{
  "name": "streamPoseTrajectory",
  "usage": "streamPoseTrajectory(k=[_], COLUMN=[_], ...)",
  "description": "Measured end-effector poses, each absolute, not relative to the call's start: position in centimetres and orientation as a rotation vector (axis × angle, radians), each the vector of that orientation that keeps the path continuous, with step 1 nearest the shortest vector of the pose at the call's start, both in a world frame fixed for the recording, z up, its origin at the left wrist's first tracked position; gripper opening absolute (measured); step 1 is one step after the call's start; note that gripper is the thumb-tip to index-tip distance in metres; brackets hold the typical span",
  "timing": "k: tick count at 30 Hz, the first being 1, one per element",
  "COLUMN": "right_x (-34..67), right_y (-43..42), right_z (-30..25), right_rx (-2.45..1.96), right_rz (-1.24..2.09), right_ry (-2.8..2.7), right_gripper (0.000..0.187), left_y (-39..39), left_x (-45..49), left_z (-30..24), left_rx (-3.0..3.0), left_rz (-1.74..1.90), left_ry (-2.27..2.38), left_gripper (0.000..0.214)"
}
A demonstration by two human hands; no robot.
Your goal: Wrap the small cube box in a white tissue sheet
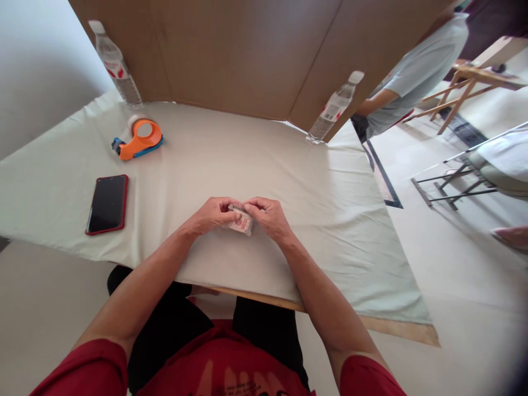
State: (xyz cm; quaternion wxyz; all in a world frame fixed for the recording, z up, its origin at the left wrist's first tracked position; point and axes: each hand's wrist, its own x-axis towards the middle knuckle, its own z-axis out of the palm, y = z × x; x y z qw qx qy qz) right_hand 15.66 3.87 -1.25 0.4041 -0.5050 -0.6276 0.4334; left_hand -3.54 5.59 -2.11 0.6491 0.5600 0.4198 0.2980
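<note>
A small pale packet with reddish print [242, 222] is held between my two hands, close to the front edge of the cloth-covered table. My left hand [214, 213] grips its left side, the thumb lying across the face. At its upper right corner, the fingertips of my right hand [266, 214] are pinched together. Whether the right fingers hold the packet's edge or a bit of its wrapper is too small to make out. Part of the packet is covered by the left thumb and fingers.
An orange and blue tape dispenser [142, 140] and a red-cased phone [108, 204] lie on the left. Water bottles stand at the back left [116, 69] and back right [335, 107], against a cardboard panel [239, 55]. Other people sit beyond on the right, near a folding stool [456, 179].
</note>
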Motion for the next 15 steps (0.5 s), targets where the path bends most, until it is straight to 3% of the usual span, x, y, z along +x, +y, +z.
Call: streamPoseTrajectory(k=[15], right_x=[16.12], right_y=[3.61], right_z=[-0.79], right_rx=[-1.226], right_rz=[1.125], right_ry=[-1.732], right_gripper=[0.02], left_y=[5.69], left_x=[-4.12], left_z=[-2.08], left_rx=[1.347], left_rz=[0.643], left_ry=[0.951], left_gripper=[0.044])
